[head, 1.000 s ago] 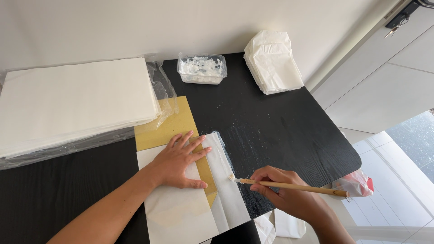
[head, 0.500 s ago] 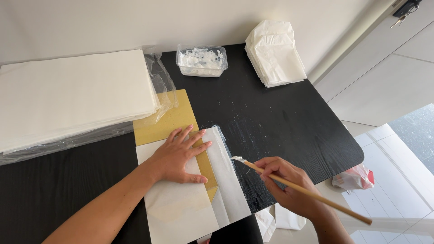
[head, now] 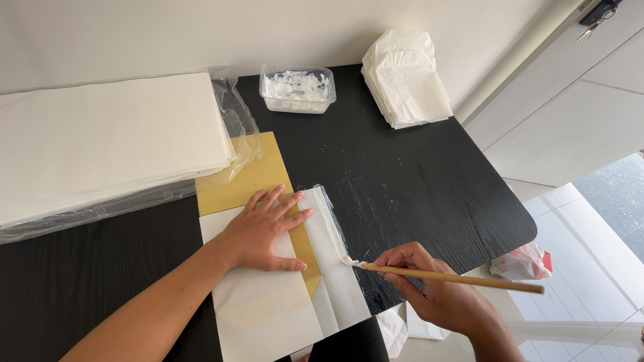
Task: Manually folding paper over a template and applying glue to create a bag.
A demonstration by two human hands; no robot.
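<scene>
My left hand [head: 263, 231] lies flat, fingers spread, on a white paper sheet [head: 265, 302] that covers a mustard yellow board [head: 248, 179]. A folded strip of white paper [head: 335, 261] runs along the board's right edge and looks wet. My right hand [head: 433, 288] grips a wooden-handled brush [head: 456, 277]; its white bristle tip touches the strip's right edge. Smears of white paste shine on the black table [head: 416, 181] just beyond the strip.
A clear plastic tub of white paste [head: 297, 88] stands at the table's far edge. Next to it lies a pile of folded white sheets [head: 404, 78]. A large stack of white paper on plastic wrap [head: 107, 144] fills the left. A red and white bag [head: 523, 260] lies on the tiled floor.
My right hand has swung the brush handle from pointing down-right to nearly level, and its tip has slid down the strip's right edge. My left hand has stayed pressed on the sheet.
</scene>
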